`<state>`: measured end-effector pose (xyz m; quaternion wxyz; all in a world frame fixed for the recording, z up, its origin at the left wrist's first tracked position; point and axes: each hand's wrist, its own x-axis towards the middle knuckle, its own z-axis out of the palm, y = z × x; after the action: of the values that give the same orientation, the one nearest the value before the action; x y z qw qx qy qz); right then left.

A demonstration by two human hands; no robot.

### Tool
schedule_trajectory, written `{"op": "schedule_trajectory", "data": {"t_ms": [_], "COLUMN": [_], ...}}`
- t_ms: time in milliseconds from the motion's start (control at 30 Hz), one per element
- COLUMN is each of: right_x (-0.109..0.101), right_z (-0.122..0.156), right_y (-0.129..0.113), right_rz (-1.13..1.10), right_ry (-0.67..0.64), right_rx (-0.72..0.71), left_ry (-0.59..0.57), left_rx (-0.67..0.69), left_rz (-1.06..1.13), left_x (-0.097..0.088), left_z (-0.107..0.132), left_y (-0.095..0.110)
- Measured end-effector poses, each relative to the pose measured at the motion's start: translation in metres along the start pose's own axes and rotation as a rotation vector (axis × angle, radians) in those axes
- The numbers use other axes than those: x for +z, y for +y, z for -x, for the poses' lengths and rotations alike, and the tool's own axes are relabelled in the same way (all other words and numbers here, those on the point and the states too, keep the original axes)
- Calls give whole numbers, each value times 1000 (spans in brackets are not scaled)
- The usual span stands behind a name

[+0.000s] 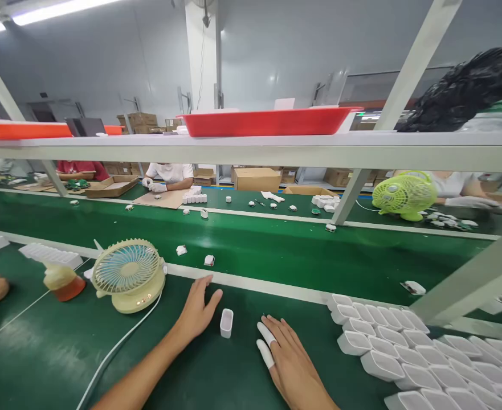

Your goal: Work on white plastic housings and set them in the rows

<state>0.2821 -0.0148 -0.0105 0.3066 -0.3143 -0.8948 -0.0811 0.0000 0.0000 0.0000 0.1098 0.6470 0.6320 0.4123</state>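
taking the small white cup (227, 323) as the clock's centre, it stands by itself on the green bench top (208, 376), between the two hands. a pale strip (272, 289) edges the bench at 12 o'clock, with a green belt (285, 253) beyond it. at 10 o'clock, past the nearer hand, a cream fan (131, 276) sits close to that strip, and its white cable (118, 344) runs down toward 8 o'clock. packed rows of white cups (404, 356) bound the space at 3 o'clock, well apart from the single cup; green surface shows between them and the right hand (292, 359).

the left hand (197, 310), at 10 o'clock, is open, thumb spread from the fingers and pointing to the cup, just short of it. whether its foremost fingertip touches the strip, i cannot tell. the right hand, at 4 o'clock, is also open, its fingers close together; two digits wear white finger covers (266, 333).

the left forearm (148, 370) slants in from 7 o'clock; the right hand enters from 5 o'clock, back upward, fingers toward 11 o'clock.
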Motion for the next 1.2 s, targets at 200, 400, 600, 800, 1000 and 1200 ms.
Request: {"op": "schedule_trajectory", "data": {"t_ms": [200,400,600,800,1000,1200], "right_x": [-9,-15,-13,-14,-15,-3], "right_z": [-4,-6,-6,-7,-3,-7], "right_y": [-8,-8,-3,0,7,17], "right_rz": [-118,-154,-192,-261,-314,-446], "right_ry": [18,15,48,79,95,22], "right_rx": [37,60,118,139,254,420], "left_ry": [81,-8,-335,-558,-513,-703], "left_rx": [-141,-168,41,147,48,-62], "left_rz": [-177,-184,-13,157,258,349], "left_x": [15,35,57,43,-18,-47], "left_z": [-68,-105,-86,-57,-34,25], "left_y": [-16,-4,35,66,57,34]}}
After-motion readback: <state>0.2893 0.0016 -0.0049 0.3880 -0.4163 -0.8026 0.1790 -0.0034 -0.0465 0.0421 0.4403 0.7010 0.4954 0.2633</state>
